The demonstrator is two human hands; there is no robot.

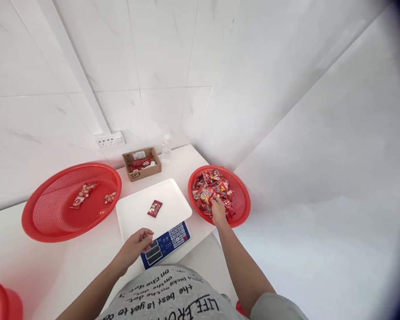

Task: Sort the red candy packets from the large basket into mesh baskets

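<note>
My right hand [219,212] reaches into the right-hand red basket [242,205], its fingers closed on a red-and-gold wrapped packet [206,194] at the top of a heap of similar packets. My left hand [140,242] hovers by the front edge of a digital scale [165,242], partly covering its display. Its fingers are loosely curled and apart, with nothing visible in them. On the scale's white tray [133,211] lies one small dark red packet [155,208].
At the left stands a large red basket [30,218] with a few packets [83,195] inside. Behind the scale are a small cardboard box [146,174] holding red packets and a clear bottle [166,149]. A red container [6,302] shows at the lower left. Walls bound the white table [86,262].
</note>
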